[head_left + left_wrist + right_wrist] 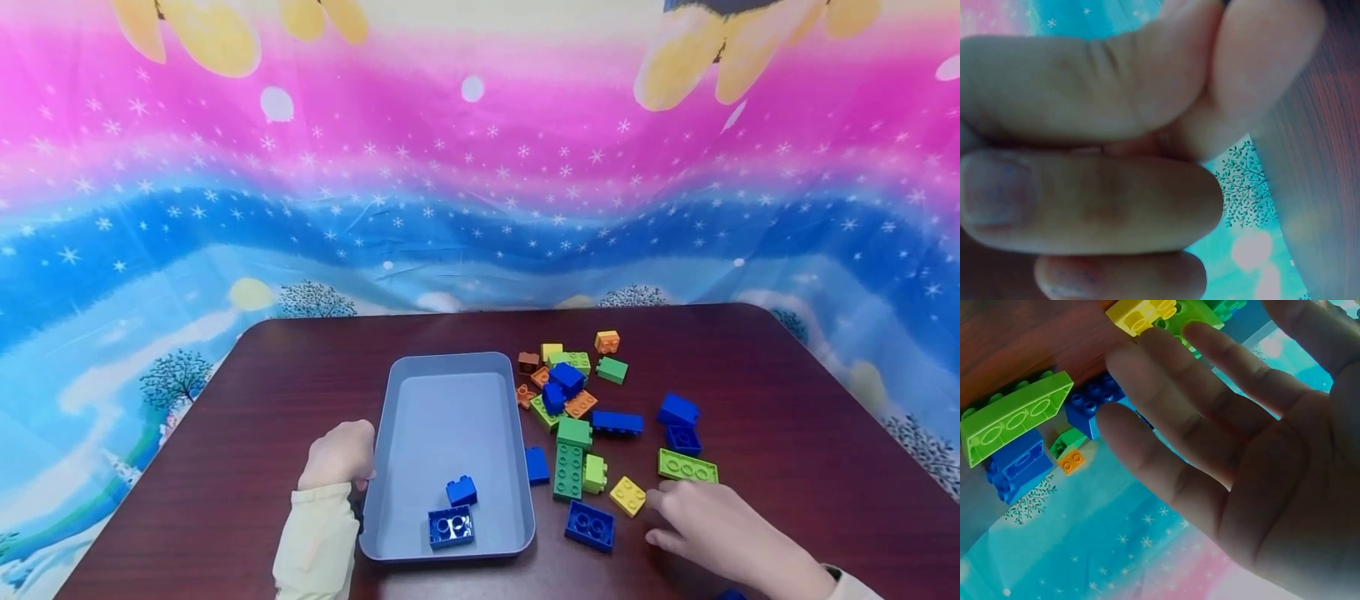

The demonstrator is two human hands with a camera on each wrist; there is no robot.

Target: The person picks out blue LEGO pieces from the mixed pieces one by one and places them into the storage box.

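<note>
My left hand [339, 457], its fingers curled in, rests beside the left rim of the grey tray [517, 467]. In the left wrist view its bent fingers [1091, 200] fill much of the picture, with nothing seen between them. Two blue bricks lie in the tray's near end: a small one [461, 491] and an overturned one [451, 527]. My right hand [712, 521] hovers low over the table, fingers extended and slightly bent, its palm bare in the right wrist view. Its fingertips are beside a yellow brick [627, 497] and below an overturned lime brick [687, 466].
Right of the tray lies a loose pile of bricks, among them a stacked green brick [567, 471], a long blue brick [617, 422] and an orange brick [607, 341]. An overturned blue brick [589, 526] lies near the front. A patterned cloth [480, 167] hangs behind the table.
</note>
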